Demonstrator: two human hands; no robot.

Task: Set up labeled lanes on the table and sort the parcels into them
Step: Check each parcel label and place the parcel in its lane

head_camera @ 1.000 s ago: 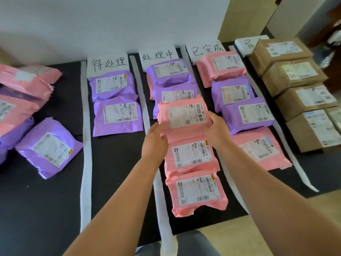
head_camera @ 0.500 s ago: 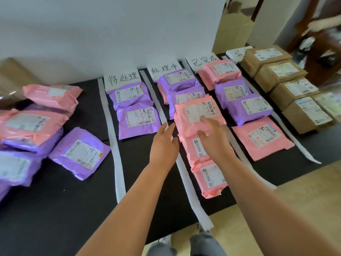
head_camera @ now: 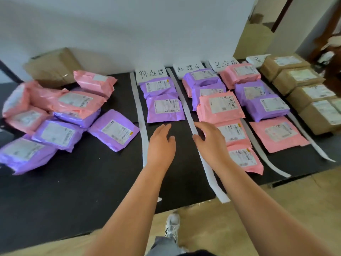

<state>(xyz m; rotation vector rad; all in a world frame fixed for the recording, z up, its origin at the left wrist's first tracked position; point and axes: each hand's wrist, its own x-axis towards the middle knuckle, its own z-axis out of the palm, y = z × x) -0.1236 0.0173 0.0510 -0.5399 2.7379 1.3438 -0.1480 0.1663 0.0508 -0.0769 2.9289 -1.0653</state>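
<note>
J: Black matte tabletop (head_camera: 92,191) against plain white wall (head_camera: 129,24). White paper strips (head_camera: 141,115) split it into lanes, with a handwritten paper label (head_camera: 152,73) at each head.
M: Hands?
J: Left hand (head_camera: 161,145) flat, fingers loosely spread, gripping nothing, over bare table in the first lane. Right hand (head_camera: 210,143) same: relaxed, empty, above the strip beside the second lane.
M: Parcels?
J: Glossy pink plastic mailer (head_camera: 219,108) lies in the second lane. It overlaps the crinkled purple plastic mailers (head_camera: 203,80) behind it, with two more pink pouches (head_camera: 232,132) in front. First lane: two purple pouches (head_camera: 162,106). Third lane: mixed pink and purple bags (head_camera: 265,108). Rectangular brown cardboard boxes (head_camera: 295,80) in a row far right; their label is mostly hidden, can't read it. Unsorted heap of soft mailers (head_camera: 55,111) at left, with a lone brown carton (head_camera: 53,67) behind it.
</note>
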